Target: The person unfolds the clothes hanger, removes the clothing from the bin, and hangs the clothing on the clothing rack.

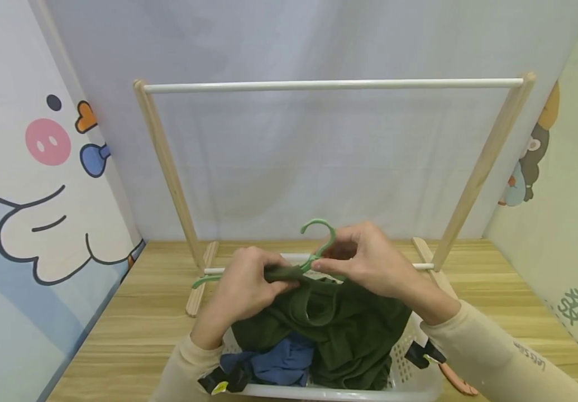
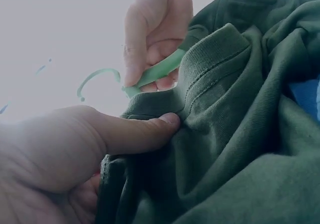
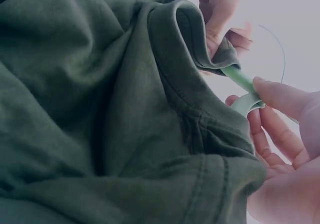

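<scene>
A dark green shirt [image 1: 354, 335] lies bunched over the basket, its ribbed collar [image 2: 210, 59] raised between the hands. My left hand [image 1: 245, 287] pinches the cloth near the collar, thumb on the outside. At the base of its hook, a light green hanger [image 1: 318, 221] is pinched between the thumb and fingers of my right hand [image 1: 369, 259]. The hanger's left arm passes beneath the cloth at the left hand, and its tip shows beyond that hand. In the right wrist view, part of the hanger [image 3: 237, 79] enters the neck opening; the shirt covers its other arm.
Below the hands stands a white perforated basket [image 1: 339, 393], with a blue garment [image 1: 286, 360] at its front left. Behind it, a wooden rack carries a white top rail [image 1: 334, 85]. A salmon-coloured strip [image 1: 457, 382] lies right of the basket on the wood-grain table [image 1: 133, 335].
</scene>
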A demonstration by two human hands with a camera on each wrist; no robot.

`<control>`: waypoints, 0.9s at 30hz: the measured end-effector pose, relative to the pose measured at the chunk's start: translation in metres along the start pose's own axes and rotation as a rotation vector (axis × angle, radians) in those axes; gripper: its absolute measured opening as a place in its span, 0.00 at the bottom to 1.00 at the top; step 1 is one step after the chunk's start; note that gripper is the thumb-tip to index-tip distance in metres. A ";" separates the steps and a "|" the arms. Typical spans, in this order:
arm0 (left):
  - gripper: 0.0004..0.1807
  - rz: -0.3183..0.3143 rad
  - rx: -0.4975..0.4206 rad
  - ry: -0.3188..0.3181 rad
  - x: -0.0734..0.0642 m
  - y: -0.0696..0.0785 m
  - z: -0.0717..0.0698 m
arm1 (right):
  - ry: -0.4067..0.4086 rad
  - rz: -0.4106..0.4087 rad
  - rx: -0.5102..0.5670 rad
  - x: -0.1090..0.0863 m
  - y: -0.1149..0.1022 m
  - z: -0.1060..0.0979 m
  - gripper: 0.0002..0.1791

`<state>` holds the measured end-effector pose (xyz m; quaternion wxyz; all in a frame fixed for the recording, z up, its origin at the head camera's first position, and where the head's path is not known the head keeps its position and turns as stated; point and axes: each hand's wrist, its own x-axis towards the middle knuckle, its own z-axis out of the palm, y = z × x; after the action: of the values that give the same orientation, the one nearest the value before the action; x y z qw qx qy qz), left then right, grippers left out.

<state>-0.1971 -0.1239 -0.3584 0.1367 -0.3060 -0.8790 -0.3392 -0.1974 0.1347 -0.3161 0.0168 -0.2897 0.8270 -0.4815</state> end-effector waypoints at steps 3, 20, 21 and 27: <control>0.07 -0.006 -0.016 0.005 -0.001 -0.002 0.000 | -0.020 -0.004 -0.021 -0.001 0.000 -0.004 0.13; 0.08 -0.051 0.024 0.093 -0.003 -0.012 -0.023 | -0.035 -0.006 -0.259 -0.058 0.026 -0.065 0.20; 0.08 -0.054 0.027 0.099 -0.003 -0.013 -0.024 | -0.041 0.004 -0.263 -0.060 0.028 -0.065 0.19; 0.09 -0.054 0.005 0.084 -0.005 -0.011 -0.027 | -0.037 0.009 -0.255 -0.070 0.037 -0.068 0.08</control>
<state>-0.1998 -0.1508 -0.3468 0.1649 -0.2672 -0.8813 -0.3531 -0.1773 0.2368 -0.3274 -0.0028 -0.2947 0.8824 -0.3668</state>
